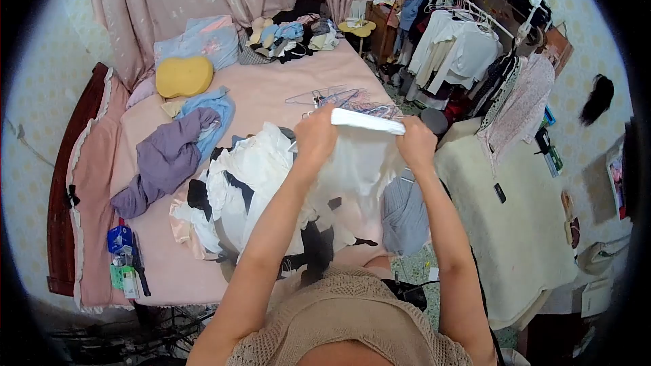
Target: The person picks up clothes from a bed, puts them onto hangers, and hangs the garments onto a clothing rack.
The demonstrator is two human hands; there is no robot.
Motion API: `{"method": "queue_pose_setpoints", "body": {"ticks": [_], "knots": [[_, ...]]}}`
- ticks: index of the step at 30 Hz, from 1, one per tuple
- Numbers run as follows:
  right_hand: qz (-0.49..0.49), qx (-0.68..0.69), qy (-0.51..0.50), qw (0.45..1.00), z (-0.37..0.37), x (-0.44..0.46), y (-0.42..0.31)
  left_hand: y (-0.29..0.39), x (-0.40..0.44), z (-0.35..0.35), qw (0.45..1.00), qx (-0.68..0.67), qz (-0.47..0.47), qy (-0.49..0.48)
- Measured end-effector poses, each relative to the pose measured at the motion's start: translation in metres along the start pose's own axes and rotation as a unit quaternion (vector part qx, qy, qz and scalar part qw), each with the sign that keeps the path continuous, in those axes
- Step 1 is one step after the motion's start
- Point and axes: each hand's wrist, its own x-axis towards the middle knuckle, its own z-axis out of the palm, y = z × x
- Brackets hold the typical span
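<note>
Beige knit [352, 312] lay across my chest; beyond it, my left fingers [327, 116] and right fingers [411, 127] gripped a white garment [356, 159] by the ends of its bright, opaque, straight band, its thin, see-through body hanging loosely over the pink bed [268, 91].
</note>
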Motion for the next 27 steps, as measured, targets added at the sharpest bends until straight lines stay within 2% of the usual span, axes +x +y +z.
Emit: {"method": "queue_pose_setpoints", "body": {"ticks": [1, 3, 5, 6, 7, 8, 10, 11, 12, 14, 15, 17, 18, 20, 22, 24, 25, 27], "knots": [[-0.014, -0.03, 0.025, 0.999, -0.005, -0.001, 0.002, -0.006, -0.001, 0.0, 0.999, 0.002, -0.023, 0.024], [0.004, -0.03, 0.009, 1.0, -0.014, -0.006, 0.003, -0.016, -0.005, -0.004, 0.998, 0.003, -0.047, 0.044], [0.02, -0.032, -0.007, 0.999, -0.017, -0.015, 0.011, -0.022, -0.012, -0.009, 0.99, 0.053, -0.128, -0.026], [0.056, -0.024, -0.069, 0.996, -0.013, -0.023, 0.019, -0.028, -0.016, -0.008, 0.99, 0.051, -0.13, -0.03], [0.094, -0.017, -0.132, 0.987, -0.01, -0.033, 0.028, -0.039, -0.024, -0.002, 0.983, 0.056, -0.152, -0.088], [0.096, -0.019, -0.14, 0.985, -0.008, -0.043, 0.039, -0.05, -0.034, 0.006, 0.972, 0.06, -0.175, -0.148], [0.105, 0.143, -0.24, 0.955, -0.01, -0.059, 0.054, -0.073, -0.049, 0.021, 0.969, 0.022, -0.162, -0.187], [0.165, 0.225, -0.282, 0.918, -0.015, -0.063, 0.058, -0.077, -0.051, 0.024, 0.961, -0.103, -0.126, -0.225], [0.17, 0.222, -0.288, 0.916, -0.026, -0.061, 0.055, -0.078, -0.052, 0.028, 0.935, -0.227, -0.089, -0.258], [0.301, 0.349, -0.278, 0.843, -0.048, -0.055, 0.048, -0.049, -0.041, 0.005, 0.885, -0.327, -0.123, -0.308], [0.323, 0.412, -0.292, 0.801, -0.054, -0.048, 0.051, -0.038, -0.036, -0.002, 0.872, -0.351, -0.141, -0.309], [0.348, 0.441, -0.273, 0.781, -0.056, -0.04, 0.057, -0.021, -0.024, -0.007, 0.855, -0.374, -0.18, -0.311], [0.365, 0.472, -0.25, 0.762, -0.057, -0.036, 0.059, -0.022, -0.02, 0.002, 0.851, -0.376, -0.187, -0.316], [0.373, 0.468, -0.246, 0.762, -0.048, -0.032, 0.063, -0.027, -0.013, 0.026, 0.847, -0.401, -0.165, -0.308], [0.397, 0.417, -0.275, 0.77, -0.018, -0.033, 0.087, -0.044, -0.012, 0.068, 0.834, -0.398, -0.214, -0.318], [0.412, 0.383, -0.31, 0.766, 0.02, -0.039, 0.116, -0.064, -0.014, 0.116, 0.847, -0.306, -0.242, -0.36], [0.417, 0.372, -0.313, 0.768, 0.048, -0.048, 0.138, -0.076, -0.016, 0.143, 0.842, -0.306, -0.255, -0.363], [0.43, 0.359, -0.325, 0.762, 0.104, -0.076, 0.175, -0.102, -0.033, 0.199, 0.828, -0.276, -0.353, -0.338]]}}
